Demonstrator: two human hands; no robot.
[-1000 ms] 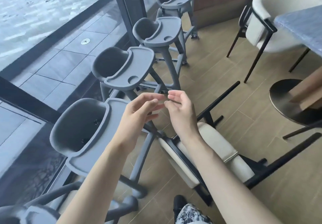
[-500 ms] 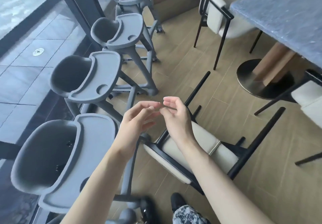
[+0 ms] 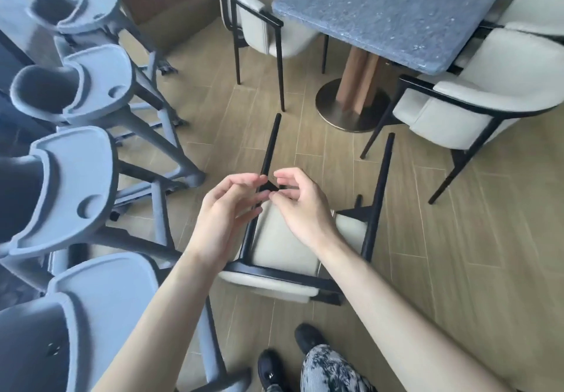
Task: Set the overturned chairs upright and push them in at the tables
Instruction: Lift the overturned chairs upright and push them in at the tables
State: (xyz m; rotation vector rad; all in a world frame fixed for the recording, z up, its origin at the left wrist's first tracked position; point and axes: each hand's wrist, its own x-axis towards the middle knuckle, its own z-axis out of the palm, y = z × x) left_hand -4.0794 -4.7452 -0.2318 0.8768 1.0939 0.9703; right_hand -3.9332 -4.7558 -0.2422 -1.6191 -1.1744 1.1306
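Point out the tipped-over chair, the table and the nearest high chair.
Tipped-over chair [image 3: 283,239]: head view, pale seat underside.
Table [image 3: 396,10]: head view, grey top.
Nearest high chair [image 3: 103,300]: head view, its tray.

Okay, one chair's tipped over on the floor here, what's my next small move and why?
Probably lower both hands onto the overturned chair's frame. The overturned chair lies on its side with its black legs pointing toward the table, while the left hand and right hand hover above it, fingers loosely curled and holding nothing. Gripping comes before lifting.
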